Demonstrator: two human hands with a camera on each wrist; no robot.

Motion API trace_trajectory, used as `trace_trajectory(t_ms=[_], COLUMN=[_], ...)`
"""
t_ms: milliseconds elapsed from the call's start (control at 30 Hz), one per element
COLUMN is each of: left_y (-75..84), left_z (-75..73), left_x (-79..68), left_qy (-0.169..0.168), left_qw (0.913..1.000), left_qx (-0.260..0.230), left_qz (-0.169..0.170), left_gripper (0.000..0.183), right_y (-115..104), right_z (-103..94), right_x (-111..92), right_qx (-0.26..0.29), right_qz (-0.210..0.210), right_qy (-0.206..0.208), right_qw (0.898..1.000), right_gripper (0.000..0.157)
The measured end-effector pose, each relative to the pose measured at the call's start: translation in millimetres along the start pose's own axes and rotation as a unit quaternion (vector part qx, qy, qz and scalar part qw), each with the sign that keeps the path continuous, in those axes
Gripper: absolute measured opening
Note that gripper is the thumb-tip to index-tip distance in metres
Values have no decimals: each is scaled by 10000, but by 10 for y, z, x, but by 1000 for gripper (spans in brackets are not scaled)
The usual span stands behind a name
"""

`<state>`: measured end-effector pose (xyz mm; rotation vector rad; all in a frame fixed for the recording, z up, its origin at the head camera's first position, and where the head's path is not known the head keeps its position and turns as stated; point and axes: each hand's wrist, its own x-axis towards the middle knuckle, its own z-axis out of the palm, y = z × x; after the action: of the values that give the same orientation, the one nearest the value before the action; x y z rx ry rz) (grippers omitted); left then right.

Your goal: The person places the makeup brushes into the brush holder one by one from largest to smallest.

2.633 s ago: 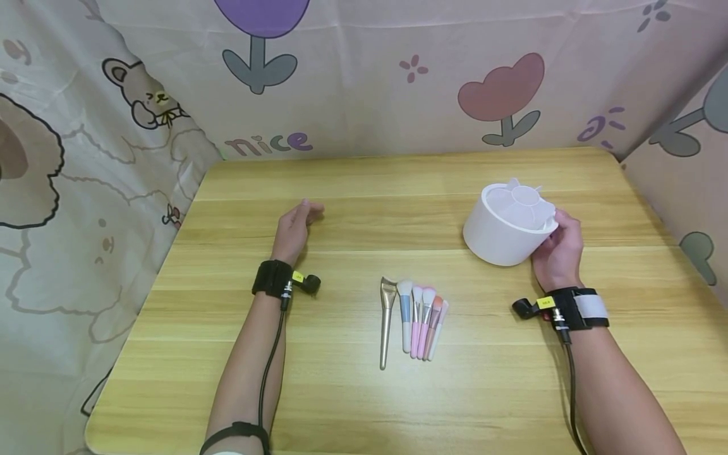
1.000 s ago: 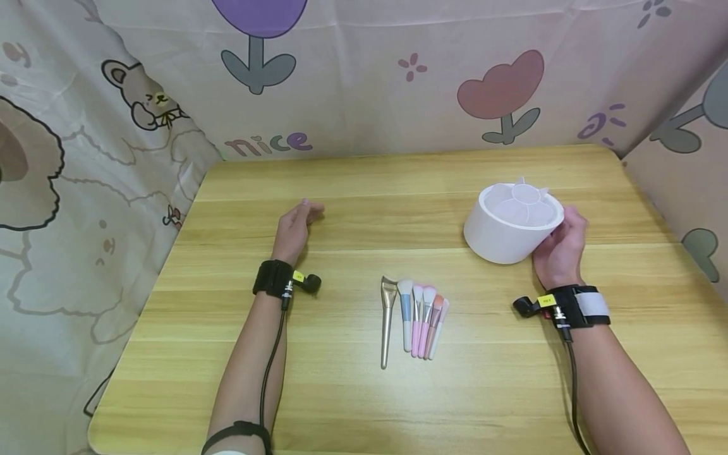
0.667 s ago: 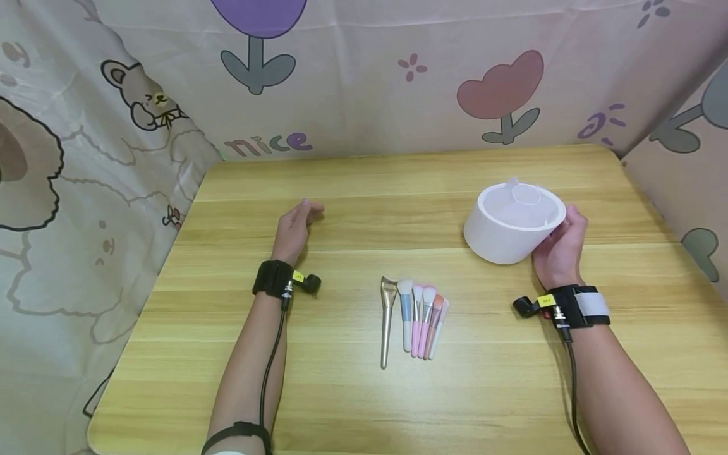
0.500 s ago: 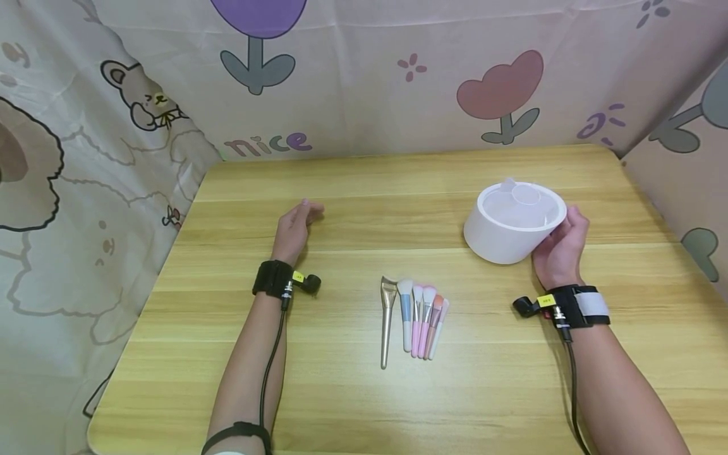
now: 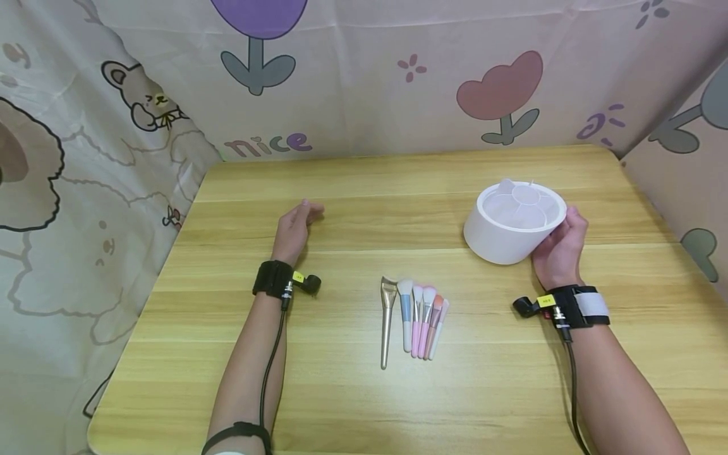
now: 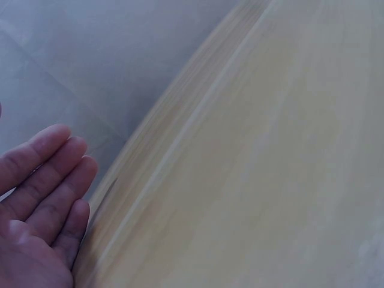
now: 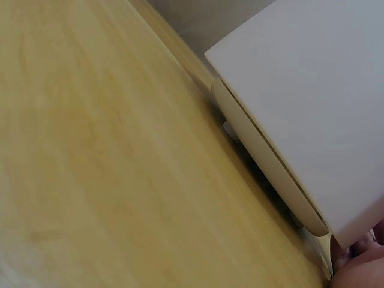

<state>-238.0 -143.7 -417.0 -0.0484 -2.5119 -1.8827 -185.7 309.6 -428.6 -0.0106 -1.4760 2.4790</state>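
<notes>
My right hand (image 5: 557, 249) holds the right side of a white round brush holder (image 5: 495, 234) with a slanted rim and translucent dividers (image 5: 523, 205) inside. Most of its fingers are hidden behind the wall. In the right wrist view, the holder (image 7: 312, 108) fills the upper right above a narrow base (image 7: 270, 162), and part of the hand (image 7: 363, 270) shows at the bottom corner. My left hand (image 5: 292, 230) rests on the table at left, fingers relaxed, holding nothing. Its open palm (image 6: 36, 240) shows in the left wrist view.
A gold-handled brush (image 5: 385, 328) lies in the middle of the wooden table (image 5: 341, 404). Right beside it, several small makeup brushes (image 5: 422, 322) in blue, pink and white lie in a fan. A patterned cloth (image 5: 364, 82) hangs behind the table.
The dividers have turned inside the holder, and its slanted rim now faces differently, standing higher on the right. My right hand stays at its side; the left hand and the brushes have not moved.
</notes>
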Motion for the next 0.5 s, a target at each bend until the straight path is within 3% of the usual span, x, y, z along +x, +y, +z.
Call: trace_trajectory(t_ms=[133, 233, 500], left_y=[179, 226, 158], left_z=[3, 16, 31], left_x=[-98, -124, -70], left_qy=[-34, -89, -182], left_qw=[10000, 9998, 9996], left_qx=[55, 117, 118], left_qz=[-54, -103, -184], left_gripper=[53, 53, 51], right_y=[0, -3, 0], right_z=[-4, -4, -2], right_x=[1, 4, 13], right_qx=[-41, -20, 105], right_qz=[3, 6, -19], right_qy=[43, 72, 62], right_qw=[10000, 10000, 9999], right_gripper=[61, 61, 61])
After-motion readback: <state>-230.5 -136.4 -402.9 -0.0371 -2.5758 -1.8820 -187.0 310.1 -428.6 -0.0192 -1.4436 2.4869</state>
